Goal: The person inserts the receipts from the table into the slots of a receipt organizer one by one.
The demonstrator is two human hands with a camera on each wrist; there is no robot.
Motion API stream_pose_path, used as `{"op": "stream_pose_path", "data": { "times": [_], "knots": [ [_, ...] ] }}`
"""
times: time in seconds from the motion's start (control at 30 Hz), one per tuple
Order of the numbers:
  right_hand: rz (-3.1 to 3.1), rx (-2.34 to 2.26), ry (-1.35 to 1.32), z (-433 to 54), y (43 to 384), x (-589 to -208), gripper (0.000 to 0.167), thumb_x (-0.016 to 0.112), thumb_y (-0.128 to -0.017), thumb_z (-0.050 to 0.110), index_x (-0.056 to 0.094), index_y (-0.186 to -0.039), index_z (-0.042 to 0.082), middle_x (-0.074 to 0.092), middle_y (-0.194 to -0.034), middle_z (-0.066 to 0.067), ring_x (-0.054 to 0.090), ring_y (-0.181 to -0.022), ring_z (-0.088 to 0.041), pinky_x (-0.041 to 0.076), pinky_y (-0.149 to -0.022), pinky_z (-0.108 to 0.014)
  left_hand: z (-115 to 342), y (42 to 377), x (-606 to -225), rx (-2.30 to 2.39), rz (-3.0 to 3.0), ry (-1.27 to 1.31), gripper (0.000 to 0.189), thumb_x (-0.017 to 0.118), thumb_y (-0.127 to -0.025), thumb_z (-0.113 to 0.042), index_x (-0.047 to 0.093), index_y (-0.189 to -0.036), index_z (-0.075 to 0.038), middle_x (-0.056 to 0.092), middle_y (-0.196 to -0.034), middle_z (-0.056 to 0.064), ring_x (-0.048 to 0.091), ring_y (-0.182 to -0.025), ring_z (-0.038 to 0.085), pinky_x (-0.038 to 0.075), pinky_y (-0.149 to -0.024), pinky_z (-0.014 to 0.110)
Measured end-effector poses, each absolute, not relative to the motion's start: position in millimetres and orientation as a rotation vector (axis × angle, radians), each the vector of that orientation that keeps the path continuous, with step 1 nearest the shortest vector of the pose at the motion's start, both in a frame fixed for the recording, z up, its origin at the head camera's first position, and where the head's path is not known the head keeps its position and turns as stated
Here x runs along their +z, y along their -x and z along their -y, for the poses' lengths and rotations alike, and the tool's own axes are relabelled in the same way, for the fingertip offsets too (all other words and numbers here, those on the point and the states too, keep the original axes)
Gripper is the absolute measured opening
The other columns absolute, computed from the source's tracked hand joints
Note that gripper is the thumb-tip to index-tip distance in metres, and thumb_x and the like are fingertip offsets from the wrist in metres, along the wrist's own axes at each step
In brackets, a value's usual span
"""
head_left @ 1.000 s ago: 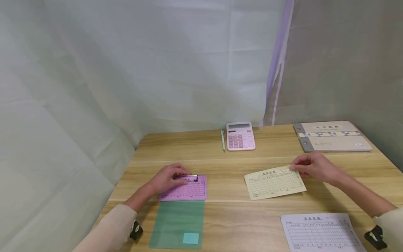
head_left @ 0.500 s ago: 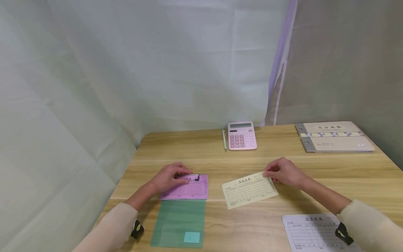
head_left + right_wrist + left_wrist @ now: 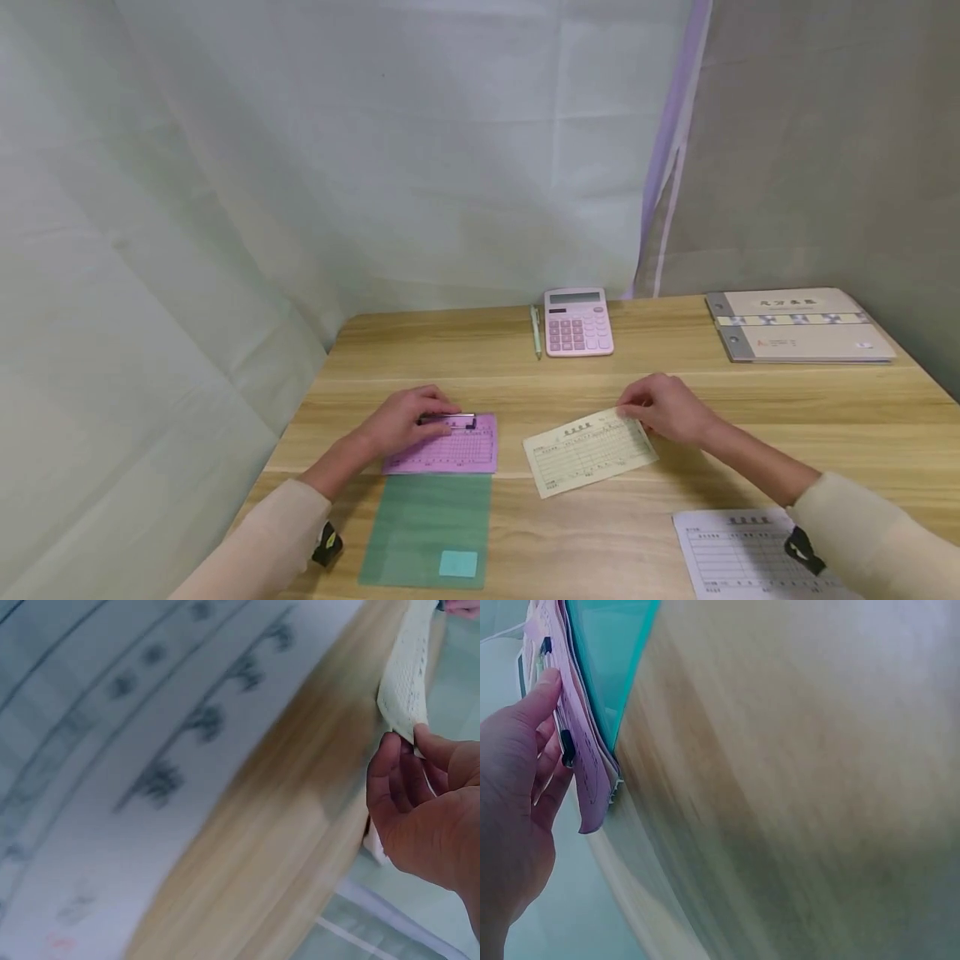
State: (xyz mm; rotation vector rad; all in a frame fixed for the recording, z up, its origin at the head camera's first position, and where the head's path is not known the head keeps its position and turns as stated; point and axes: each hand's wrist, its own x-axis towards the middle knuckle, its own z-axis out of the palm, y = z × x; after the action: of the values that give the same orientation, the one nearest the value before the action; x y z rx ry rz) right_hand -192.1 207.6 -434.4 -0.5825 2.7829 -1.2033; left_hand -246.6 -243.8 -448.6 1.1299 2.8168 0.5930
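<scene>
My left hand grips the metal clip at the top of a green translucent clipboard. Under the clip lies a pink printed form; in the left wrist view, several sheets show at its edge. My right hand pinches the upper right corner of a pale yellow printed form, between thumb and fingers. That form hangs tilted over the table, right of the clipboard. Partly under my right sleeve lies a white printed form.
A pink calculator and a pale green pen lie at the back of the wooden table. A bound ledger rests at the back right. Pale curtains hang behind and to the left.
My right hand has carried the yellow form leftward, towards the clipboard, slowing over the last half second. My left hand has stayed at the clip.
</scene>
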Motion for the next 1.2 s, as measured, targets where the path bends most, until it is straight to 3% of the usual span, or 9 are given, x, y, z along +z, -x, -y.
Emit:
{"op": "stream_pose_path", "data": {
  "times": [0.1, 0.33, 0.53, 1.07, 1.2],
  "knots": [
    [-2.711, -1.29, 0.595, -202, 194, -429, 0.007, 0.074, -0.099, 0.003, 0.079, -0.094, 0.002, 0.058, -0.063, -0.002, 0.05, -0.055, -0.012, 0.043, -0.05, -0.026, 243, 245, -447, 0.52, -2.845, -1.179, 0.03, 0.076, -0.101, -0.027, 0.078, -0.129, -0.018, 0.069, -0.12, -0.007, 0.066, -0.109, 0.013, 0.055, -0.095, 0.04],
    [-2.506, -1.477, 0.521, -178, 201, -411, 0.009, 0.071, -0.1, 0.002, 0.079, -0.099, -0.003, 0.063, -0.069, -0.005, 0.053, -0.06, -0.02, 0.045, -0.052, -0.027, 244, 243, -446, 0.474, -2.865, -1.158, 0.03, 0.076, -0.101, -0.028, 0.078, -0.129, -0.018, 0.069, -0.12, -0.007, 0.066, -0.11, 0.014, 0.055, -0.096, 0.042],
    [-2.382, -1.567, 0.427, -146, 205, -406, 0.011, 0.072, -0.1, 0.003, 0.079, -0.1, -0.006, 0.067, -0.073, -0.004, 0.055, -0.063, -0.016, 0.046, -0.056, -0.028, 243, 244, -444, 0.467, -2.858, -1.167, 0.031, 0.077, -0.1, -0.027, 0.078, -0.129, -0.017, 0.07, -0.12, -0.006, 0.067, -0.111, 0.016, 0.055, -0.096, 0.042],
    [-2.379, -1.556, 0.301, -60, 208, -410, 0.008, 0.078, -0.095, 0.002, 0.08, -0.088, -0.002, 0.067, -0.066, -0.01, 0.053, -0.052, -0.014, 0.046, -0.052, -0.027, 236, 254, -431, 0.404, -2.797, -1.19, 0.025, 0.081, -0.096, -0.013, 0.083, -0.12, -0.017, 0.073, -0.111, -0.008, 0.068, -0.1, 0.01, 0.056, -0.087, 0.033],
    [-2.453, -1.472, 0.317, -50, 206, -412, 0.008, 0.078, -0.094, 0.001, 0.081, -0.088, -0.002, 0.067, -0.062, -0.012, 0.054, -0.048, -0.013, 0.049, -0.049, -0.026, 235, 254, -427, 0.407, -2.77, -1.173, 0.023, 0.082, -0.096, -0.019, 0.083, -0.119, -0.016, 0.073, -0.109, -0.007, 0.066, -0.091, 0.006, 0.056, -0.08, 0.028]
  ]
}}
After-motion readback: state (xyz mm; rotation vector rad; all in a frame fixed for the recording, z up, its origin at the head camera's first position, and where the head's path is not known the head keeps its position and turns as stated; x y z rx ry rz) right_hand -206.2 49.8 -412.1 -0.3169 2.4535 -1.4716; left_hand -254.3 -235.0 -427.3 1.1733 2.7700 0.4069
